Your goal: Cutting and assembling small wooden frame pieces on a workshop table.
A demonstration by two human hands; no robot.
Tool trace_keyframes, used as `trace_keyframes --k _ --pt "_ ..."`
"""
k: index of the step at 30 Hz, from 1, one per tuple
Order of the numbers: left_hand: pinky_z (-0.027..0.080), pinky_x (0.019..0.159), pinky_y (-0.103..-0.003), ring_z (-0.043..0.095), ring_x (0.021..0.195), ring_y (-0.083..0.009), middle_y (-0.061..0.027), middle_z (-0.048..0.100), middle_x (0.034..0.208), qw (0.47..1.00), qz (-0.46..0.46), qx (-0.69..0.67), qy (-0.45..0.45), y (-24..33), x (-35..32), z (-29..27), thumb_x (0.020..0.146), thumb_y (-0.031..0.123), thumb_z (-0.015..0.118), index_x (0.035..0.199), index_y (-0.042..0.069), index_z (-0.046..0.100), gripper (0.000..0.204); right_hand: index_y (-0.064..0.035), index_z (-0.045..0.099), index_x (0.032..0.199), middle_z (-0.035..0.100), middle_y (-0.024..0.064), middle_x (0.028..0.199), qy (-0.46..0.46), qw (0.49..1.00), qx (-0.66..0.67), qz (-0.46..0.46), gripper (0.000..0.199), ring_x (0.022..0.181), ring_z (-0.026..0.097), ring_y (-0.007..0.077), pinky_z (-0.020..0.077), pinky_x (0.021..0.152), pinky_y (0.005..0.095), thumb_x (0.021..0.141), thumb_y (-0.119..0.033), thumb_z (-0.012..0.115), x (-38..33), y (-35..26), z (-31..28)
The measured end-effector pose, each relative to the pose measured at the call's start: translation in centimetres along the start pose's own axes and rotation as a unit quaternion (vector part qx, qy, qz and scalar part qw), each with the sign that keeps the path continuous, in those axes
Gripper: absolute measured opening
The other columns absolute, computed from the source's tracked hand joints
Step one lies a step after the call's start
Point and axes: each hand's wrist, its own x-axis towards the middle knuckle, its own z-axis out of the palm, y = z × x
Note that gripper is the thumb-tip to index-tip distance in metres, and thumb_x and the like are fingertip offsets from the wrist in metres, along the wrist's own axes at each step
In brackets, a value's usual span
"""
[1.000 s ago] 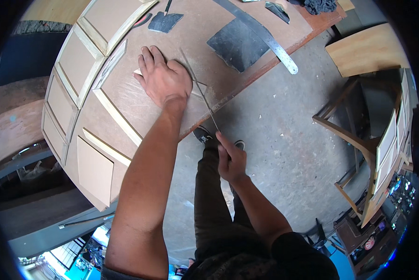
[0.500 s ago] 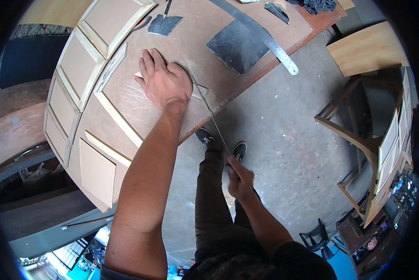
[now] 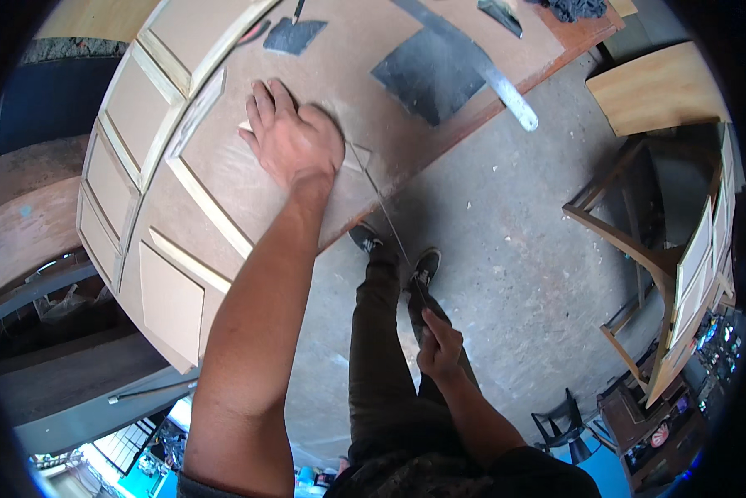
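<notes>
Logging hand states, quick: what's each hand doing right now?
Left hand: open, palm down on a small flat piece.
Right hand: closed, holding a long thin tool by its end.

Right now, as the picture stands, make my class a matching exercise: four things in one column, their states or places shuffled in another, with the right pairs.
Things
1. Left hand
2. Right hand
3. Metal strip
4. Dark cloth

States
A. crumpled
B. closed round an end of the long thin tool
C. partly over a dark sheet
D. flat over a pale piece

Pairs: 1-D, 2-B, 3-C, 4-A
</notes>
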Motion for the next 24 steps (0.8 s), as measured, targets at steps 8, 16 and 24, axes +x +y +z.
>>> trace_keyframes --k 8,16,24 --pt "0.012 0.13 -0.056 0.029 0.157 -0.0357 -0.0179 0.038 0.167 0.999 -0.005 -0.031 -0.017 0.3 0.1 -0.2 0.095 0.023 0.044 0.155 0.001 0.047 0.065 0.0012 0.067 0.134 0.075 0.0248 0.119 -0.036 0.999 0.022 0.029 0.035 0.101 0.078 0.0349 0.0605 0.084 0.0373 0.101 -0.001 0.056 8.8 -0.7 3.6" --pt "0.017 0.13 -0.055 0.032 0.156 -0.033 -0.0157 0.041 0.166 1.0 0.011 0.004 0.007 -0.3 0.2 0.1 0.096 0.025 0.041 0.154 0.004 0.051 0.063 -0.0044 0.067 0.135 0.077 0.0209 0.108 -0.011 0.999 0.033 0.039 0.035 0.086 0.077 0.0364 0.0597 0.076 0.0372 0.1 -0.002 0.061 8.3 -2.6 3.3" --pt "0.018 0.13 -0.053 0.033 0.156 -0.0329 -0.0148 0.04 0.167 1.0 0.022 0.009 0.006 -0.5 0.2 0.1 0.097 0.025 0.041 0.154 0.003 0.051 0.062 -0.0048 0.066 0.137 0.077 0.0194 0.109 -0.016 1.0 -0.008 0.005 0.038 0.088 0.075 0.0366 0.059 0.073 0.0377 0.099 -0.002 0.062 4.6 -1.6 2.2"
